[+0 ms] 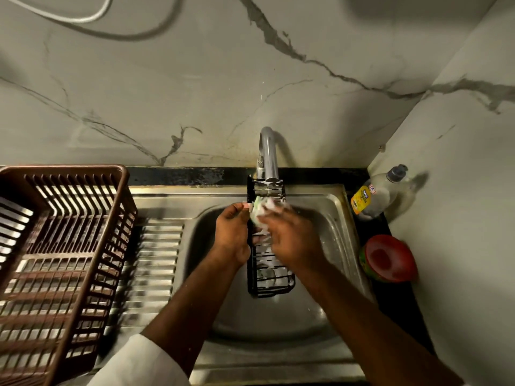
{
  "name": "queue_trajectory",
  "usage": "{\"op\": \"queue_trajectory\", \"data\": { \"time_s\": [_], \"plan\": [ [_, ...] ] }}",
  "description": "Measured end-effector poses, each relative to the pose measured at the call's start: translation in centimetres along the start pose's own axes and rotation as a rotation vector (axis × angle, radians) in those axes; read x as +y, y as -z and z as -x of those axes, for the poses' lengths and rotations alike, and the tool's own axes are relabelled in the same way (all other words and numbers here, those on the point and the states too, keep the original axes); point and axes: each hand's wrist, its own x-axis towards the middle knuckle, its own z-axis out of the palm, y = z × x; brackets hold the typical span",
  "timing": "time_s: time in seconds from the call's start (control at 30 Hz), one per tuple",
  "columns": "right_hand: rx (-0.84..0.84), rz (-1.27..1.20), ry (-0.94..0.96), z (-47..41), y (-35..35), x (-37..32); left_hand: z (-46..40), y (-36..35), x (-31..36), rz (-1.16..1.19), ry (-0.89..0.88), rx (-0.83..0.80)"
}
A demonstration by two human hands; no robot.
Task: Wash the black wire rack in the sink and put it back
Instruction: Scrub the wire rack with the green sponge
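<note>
The black wire rack (269, 277) lies lengthwise over the steel sink (338, 218), its far end under the tap (268, 154). My left hand (232, 234) grips the rack's left side, fingers curled over its edge. My right hand (292, 235) is blurred and presses a soapy green-and-white sponge (258, 211) onto the rack's upper part; its fingers lie over the sponge. Foam covers the rack's wires beneath the hands. I cannot tell whether water runs from the tap.
A brown plastic dish basket (60, 246) stands on the ribbed draining board (152, 263) at left. A clear dish-soap bottle (376, 195) and a red-lidded tub (388, 259) sit on the black counter at right. Marble wall (195, 79) rises behind.
</note>
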Motion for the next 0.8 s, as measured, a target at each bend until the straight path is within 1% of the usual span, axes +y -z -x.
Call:
{"op": "queue_trajectory", "data": {
  "time_s": [0.1, 0.2, 0.3, 0.33, 0.37, 0.43, 0.47, 0.5, 0.53, 0.63, 0.73, 0.8],
  "plan": [
    [0.002, -0.052, 0.115, 5.4, -0.2, -1.2, -1.2, 0.4, 0.1, 0.072, 0.063, 0.014],
    [-0.068, -0.11, 0.198, 10.4, 0.4, -1.4, -1.6, 0.9, -0.5, 0.006, 0.119, 0.017],
    [-0.133, -0.144, 0.252, 13.7, 1.2, -0.5, -2.1, 1.3, -0.7, -0.022, 0.13, 0.051],
    [-0.119, -0.174, 0.247, 14.2, 1.5, -0.2, -2.2, 1.4, -0.5, -0.038, 0.143, 0.045],
    [-0.069, -0.242, 0.202, 14.6, 1.8, 0.1, -2.3, 1.4, -0.3, -0.047, 0.159, 0.026],
    [0.071, -0.402, 0.05, 14.1, 2.8, 0.2, -2.2, 1.3, 0.2, -0.076, 0.187, 0.003],
    [0.115, -0.43, 0.015, 13.5, 3.2, 0.0, -1.9, 1.3, 0.5, -0.097, 0.198, -0.012],
    [0.11, -0.401, 0.018, 12.5, 3.6, -0.2, -2.0, 1.4, 0.6, -0.107, 0.211, -0.034],
    [0.061, -0.343, 0.047, 11.5, 3.8, -0.5, -1.9, 1.5, 0.8, -0.118, 0.218, -0.052],
    [-0.16, -0.179, 0.104, 9.2, 3.8, -1.7, -1.8, 1.5, 1.1, -0.145, 0.239, -0.064],
    [-0.251, -0.094, 0.135, 8.1, 3.5, -2.7, -1.4, 1.5, 1.8, -0.169, 0.261, -0.06],
    [-0.284, -0.12, 0.131, 7.4, 3.1, -2.7, -1.3, 1.5, 2.1, -0.19, 0.259, -0.072]
  ]
}}
